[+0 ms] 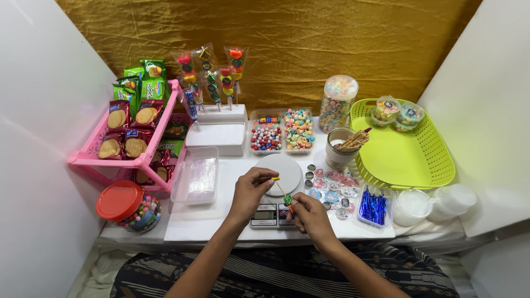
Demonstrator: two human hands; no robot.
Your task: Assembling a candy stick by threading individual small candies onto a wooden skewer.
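1. The left hand (249,192) pinches a small yellow candy (275,179) at the top end of a thin skewer (281,189), fingertips closed on it.
2. The right hand (311,217) grips the skewer's lower end, fingers curled shut; a green candy (287,199) sits on the stick just above them.
3. The skewer tilts over a digital scale (279,174), candy tip toward 11 o'clock.
4. At 3 o'clock of the scale lie round stickers (331,190) and a tub of blue twist ties (374,206).
5. At 12 o'clock stand two candy trays (282,131); at 1 o'clock, a cup of skewers (341,149).
6. A green basket (406,149) sits at 2 o'clock; a pink rack (132,140) of biscuit packs at 10 o'clock.
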